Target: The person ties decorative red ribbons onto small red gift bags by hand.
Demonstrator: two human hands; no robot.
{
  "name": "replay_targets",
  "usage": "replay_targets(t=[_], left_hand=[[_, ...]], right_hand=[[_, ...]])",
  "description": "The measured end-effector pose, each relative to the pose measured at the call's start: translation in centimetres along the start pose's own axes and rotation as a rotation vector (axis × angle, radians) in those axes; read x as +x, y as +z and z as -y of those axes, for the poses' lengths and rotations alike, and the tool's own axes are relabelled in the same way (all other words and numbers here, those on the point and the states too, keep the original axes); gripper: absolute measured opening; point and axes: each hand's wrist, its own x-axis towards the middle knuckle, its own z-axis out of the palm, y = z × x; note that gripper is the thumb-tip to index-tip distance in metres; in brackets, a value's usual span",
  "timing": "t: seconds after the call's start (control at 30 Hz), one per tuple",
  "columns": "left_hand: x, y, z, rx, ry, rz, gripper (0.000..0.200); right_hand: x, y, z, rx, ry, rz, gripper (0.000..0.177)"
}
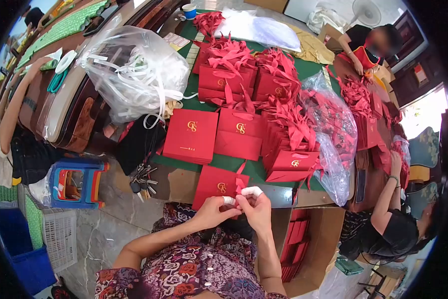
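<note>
My left hand (215,211) and my right hand (255,205) meet at the table's front edge, fingertips pinched together on a red ribbon (239,188). White wraps cover some of the fingers on both hands. Under and behind them lies a red paper bag (218,183) with a gold "GS" mark, partly covered by my hands. Just beyond, a stack of flat red bags (191,134) sits at the left. Beside it is a red bag with a ribbon handle (240,133), and to the right stands a row of ribboned bags (289,162).
A clear plastic bag of white ribbon (139,74) stands left. Further red bags (226,82) fill the table's middle. A plastic sack (328,119) lies right. An open cardboard box (319,249) holds red bags below. Blue stools (78,183) stand left. Other people work at the sides.
</note>
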Motion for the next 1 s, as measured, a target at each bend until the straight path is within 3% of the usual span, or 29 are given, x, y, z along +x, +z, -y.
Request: replay_targets(t=[0.07, 0.13, 0.17, 0.23, 0.27, 0.4, 0.47, 0.67, 0.77, 0.83, 0.93, 1.0], left_hand=[[0.1, -0.3, 0.2, 0.025, -0.024, -0.003, 0.027], [0.6, -0.8, 1.4, -0.281, -0.205, 0.16, 0.027], [0.6, -0.8, 1.9, -0.282, -0.204, 0.157, 0.027], [0.2, -0.7, 2.1, -0.896, -0.362, 0.143, 0.033], [0.2, -0.6, 1.9, -1.003, -0.37, 0.188, 0.035], [0.2, 0.6, 2.2, -1.173, -0.447, 0.271, 0.031], [0.1, 1.1, 2.1, -1.224, -0.443, 0.283, 0.031], [-0.6, 0.6, 2.5, -1.326, -0.392, 0.376, 0.027], [-1.8, -1.1, 0.1, -1.099, -0.403, 0.342, 0.023], [-2.5, -2.0, 0.7, -0.286, 0.019, 0.006, 0.019], [-2.9, -3.8, -0.4, 0.269, 0.041, -0.452, 0.038], [-2.2, -4.5, 0.1, 0.428, 0.101, -0.564, 0.045]], right_hand=[[-0.1, 0.0, 0.2, 0.003, -0.003, 0.008, 0.017], [-0.5, 0.3, 0.8, 0.108, -0.108, -0.113, 0.017], [-0.8, 0.0, 1.2, 0.108, -0.109, -0.11, 0.017], [-1.4, -1.3, 2.1, -0.344, -0.425, 0.033, 0.023], [-1.6, -1.5, 2.8, -0.504, -0.538, 0.074, 0.029], [-2.2, -0.6, 1.3, -0.491, -0.608, 0.047, 0.03], [-2.2, -0.4, 1.4, -0.525, -0.667, -0.034, 0.03], [-1.7, 0.1, 2.4, -0.552, -0.767, -0.002, 0.028], [-2.5, -0.5, 2.5, -0.301, -0.681, -0.023, 0.028], [-3.1, -0.8, 3.5, -0.229, -0.701, -0.079, 0.03], [-3.1, -0.9, 3.9, -0.15, -0.681, -0.102, 0.027], [-2.4, 0.0, 4.1, -0.258, -0.418, -0.065, 0.022]])
